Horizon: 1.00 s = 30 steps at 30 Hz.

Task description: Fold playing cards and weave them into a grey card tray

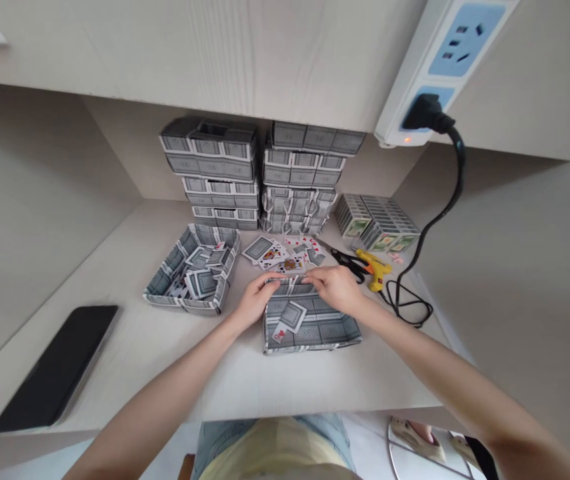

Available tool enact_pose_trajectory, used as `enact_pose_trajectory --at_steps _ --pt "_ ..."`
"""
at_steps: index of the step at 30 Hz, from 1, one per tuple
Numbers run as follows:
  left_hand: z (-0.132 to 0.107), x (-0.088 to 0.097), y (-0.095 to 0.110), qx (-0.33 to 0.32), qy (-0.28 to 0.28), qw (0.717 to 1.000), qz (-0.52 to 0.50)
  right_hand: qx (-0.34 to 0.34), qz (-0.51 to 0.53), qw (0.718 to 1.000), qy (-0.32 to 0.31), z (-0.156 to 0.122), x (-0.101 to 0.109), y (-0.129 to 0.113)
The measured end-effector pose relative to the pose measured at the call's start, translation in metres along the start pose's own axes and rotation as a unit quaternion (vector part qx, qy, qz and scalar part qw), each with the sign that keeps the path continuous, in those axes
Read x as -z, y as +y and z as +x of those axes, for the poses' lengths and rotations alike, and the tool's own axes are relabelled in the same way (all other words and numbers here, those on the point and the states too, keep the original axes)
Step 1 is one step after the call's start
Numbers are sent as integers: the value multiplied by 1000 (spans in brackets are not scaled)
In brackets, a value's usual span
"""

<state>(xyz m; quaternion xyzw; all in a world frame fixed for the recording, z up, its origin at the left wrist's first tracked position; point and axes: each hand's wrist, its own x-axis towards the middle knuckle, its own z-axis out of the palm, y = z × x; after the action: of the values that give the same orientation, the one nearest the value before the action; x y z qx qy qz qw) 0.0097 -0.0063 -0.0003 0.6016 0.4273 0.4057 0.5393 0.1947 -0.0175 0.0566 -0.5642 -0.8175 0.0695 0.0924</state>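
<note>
An open box made of playing cards [332, 330] stands on the desk in front of me, with a few loose cards [293, 316] lying inside. My left hand [255, 300] grips its far left corner, thumb along the rim. At the middle of the same far wall, my right hand [339, 288] pinches the edge between thumb and fingers. Fingertips behind the wall are partly hidden. Just beyond the box, playing cards [265, 251] lie scattered, some face up. To the left, a second card box [165, 287] holds a heap of loose cards and cut pieces.
Stacked card boxes [222, 165] rise at the back. Packed card decks [389, 223] sit back right. Scissors [347, 260] and a yellow glue gun [377, 270] lie right, its cord running to a power strip [417, 73] overhead. A black phone [57, 367] lies left.
</note>
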Motion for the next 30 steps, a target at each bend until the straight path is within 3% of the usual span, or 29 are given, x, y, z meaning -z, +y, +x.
enact_pose_trajectory --at_steps 5,9,11,14,17,20,25,30 --pt "1 5 0 -17 2 999 34 14 -80 995 -49 6 18 -6" --pt "7 13 15 -42 -19 981 186 53 -59 996 -38 9 22 -12" --pt "14 15 27 -64 -63 956 278 56 -74 995 -46 10 22 -14" --pt "26 13 42 -50 -151 893 421 73 -107 990 -58 12 22 -15" --pt "35 3 47 -36 -192 834 516 96 -128 985 -67 14 24 -15" --pt "37 -6 45 -46 -193 814 546 100 -147 981 -72 15 24 -15" --pt "32 -13 41 -28 -151 791 592 107 -171 975 -92 16 25 -18" --pt "30 -14 40 -39 -141 784 603 119 -189 968 -113 21 26 -24"
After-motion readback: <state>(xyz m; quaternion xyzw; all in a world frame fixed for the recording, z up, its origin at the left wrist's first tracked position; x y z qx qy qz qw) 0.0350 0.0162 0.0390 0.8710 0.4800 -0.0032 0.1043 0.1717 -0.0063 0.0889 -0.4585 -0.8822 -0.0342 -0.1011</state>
